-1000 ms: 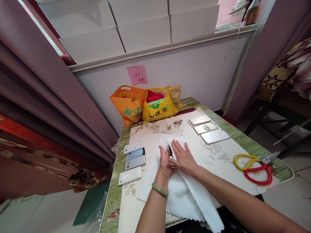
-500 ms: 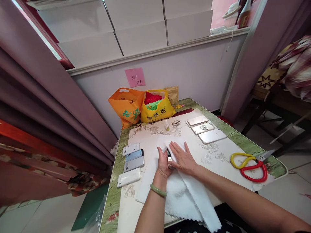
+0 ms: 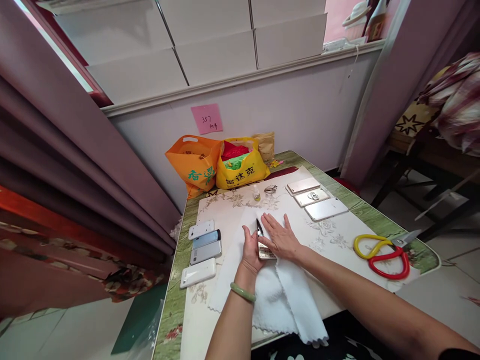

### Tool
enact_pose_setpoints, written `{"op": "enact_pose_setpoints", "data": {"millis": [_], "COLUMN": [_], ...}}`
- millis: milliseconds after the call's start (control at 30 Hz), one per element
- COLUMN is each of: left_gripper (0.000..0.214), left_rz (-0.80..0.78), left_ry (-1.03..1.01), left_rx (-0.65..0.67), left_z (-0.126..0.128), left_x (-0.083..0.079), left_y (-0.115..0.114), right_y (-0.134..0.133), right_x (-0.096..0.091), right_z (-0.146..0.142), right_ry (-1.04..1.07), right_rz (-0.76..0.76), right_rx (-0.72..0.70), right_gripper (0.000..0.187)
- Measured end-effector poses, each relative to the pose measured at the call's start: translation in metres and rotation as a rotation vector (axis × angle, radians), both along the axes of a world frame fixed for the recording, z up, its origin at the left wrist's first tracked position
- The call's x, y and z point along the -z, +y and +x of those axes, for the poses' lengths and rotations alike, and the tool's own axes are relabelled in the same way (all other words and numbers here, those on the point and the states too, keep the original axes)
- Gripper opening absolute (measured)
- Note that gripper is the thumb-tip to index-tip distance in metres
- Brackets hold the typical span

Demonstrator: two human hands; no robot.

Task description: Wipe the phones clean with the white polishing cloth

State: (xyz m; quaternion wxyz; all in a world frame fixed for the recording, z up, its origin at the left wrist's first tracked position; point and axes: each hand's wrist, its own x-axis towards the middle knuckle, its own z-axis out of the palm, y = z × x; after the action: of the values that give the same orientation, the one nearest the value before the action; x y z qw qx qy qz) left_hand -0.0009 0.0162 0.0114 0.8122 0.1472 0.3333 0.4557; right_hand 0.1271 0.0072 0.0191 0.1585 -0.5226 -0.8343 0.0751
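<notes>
A small keypad phone (image 3: 263, 246) lies on a white cloth (image 3: 279, 295) in the middle of the table. My left hand (image 3: 250, 250), with a green bangle on the wrist, grips the phone's left edge. Over the phone's right side my right hand (image 3: 280, 237) lies flat, its fingers stretched out and pressing on the phone and the cloth. Part of the phone is hidden under my right palm.
Several phones (image 3: 201, 246) lie in a row at the left, and three more phones (image 3: 314, 196) at the back right. Large scissors (image 3: 382, 250) with yellow and red handles lie at the right. Orange (image 3: 195, 165) and yellow bags (image 3: 242, 167) stand by the wall, a small bottle (image 3: 256, 192) before them.
The phone has tipped from nearly on edge to flatter, so its keypad now shows. The cloth has slid a little under my right hand.
</notes>
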Motion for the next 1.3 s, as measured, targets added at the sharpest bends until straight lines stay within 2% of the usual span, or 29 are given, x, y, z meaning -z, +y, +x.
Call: {"op": "enact_pose_setpoints", "data": {"millis": [133, 267, 367, 400, 500, 633, 767, 867, 900, 1000, 1133, 1233, 1300], "left_gripper": [0.075, 0.074, 0.074, 0.075, 0.075, 0.070, 0.075, 0.074, 0.074, 0.076, 0.076, 0.077, 0.080], "left_rz": [0.020, 0.017, 0.027, 0.015, -0.010, 0.026, 0.030, 0.016, 0.024, 0.039, -0.050, -0.004, -0.019], "left_ry": [0.002, -0.026, -0.022, -0.013, 0.012, 0.055, 0.007, 0.005, 0.000, -0.006, 0.040, 0.009, 0.006], "left_rx": [-0.029, -0.013, -0.043, -0.041, -0.040, -0.099, -0.016, -0.033, -0.041, -0.057, -0.033, -0.054, -0.014], "left_z": [0.000, 0.001, 0.002, 0.002, 0.001, 0.001, 0.001, 0.001, 0.001, -0.001, -0.003, -0.003, -0.002], "left_x": [0.002, 0.003, 0.003, 0.003, 0.003, 0.002, 0.000, 0.000, 0.000, 0.002, 0.004, 0.002, 0.000], "left_y": [0.000, 0.000, -0.001, -0.001, -0.001, -0.001, -0.002, -0.001, -0.001, -0.002, -0.004, -0.004, -0.004], "right_y": [0.003, 0.002, -0.002, -0.003, -0.007, -0.011, -0.015, -0.019, -0.020, -0.024, -0.029, -0.030, -0.030], "right_x": [-0.001, 0.001, 0.003, 0.003, 0.003, 0.004, 0.006, 0.006, 0.006, 0.005, 0.005, 0.006, 0.007], "right_z": [-0.003, -0.007, -0.008, -0.007, -0.004, 0.002, 0.005, 0.006, 0.006, 0.005, 0.005, 0.005, 0.006], "right_ry": [0.003, 0.019, 0.002, 0.000, 0.011, -0.014, -0.004, -0.012, -0.011, 0.005, 0.002, 0.021, 0.019], "right_rz": [0.013, -0.018, 0.016, 0.018, 0.022, 0.057, 0.044, 0.075, 0.077, 0.076, 0.087, 0.081, 0.099], "right_rx": [-0.093, 0.022, -0.121, -0.122, -0.011, -0.153, -0.006, -0.160, -0.168, -0.053, -0.195, -0.076, -0.080], "right_gripper": [0.078, 0.076, 0.079, 0.078, 0.076, 0.078, 0.079, 0.083, 0.081, 0.080, 0.084, 0.080, 0.084]}}
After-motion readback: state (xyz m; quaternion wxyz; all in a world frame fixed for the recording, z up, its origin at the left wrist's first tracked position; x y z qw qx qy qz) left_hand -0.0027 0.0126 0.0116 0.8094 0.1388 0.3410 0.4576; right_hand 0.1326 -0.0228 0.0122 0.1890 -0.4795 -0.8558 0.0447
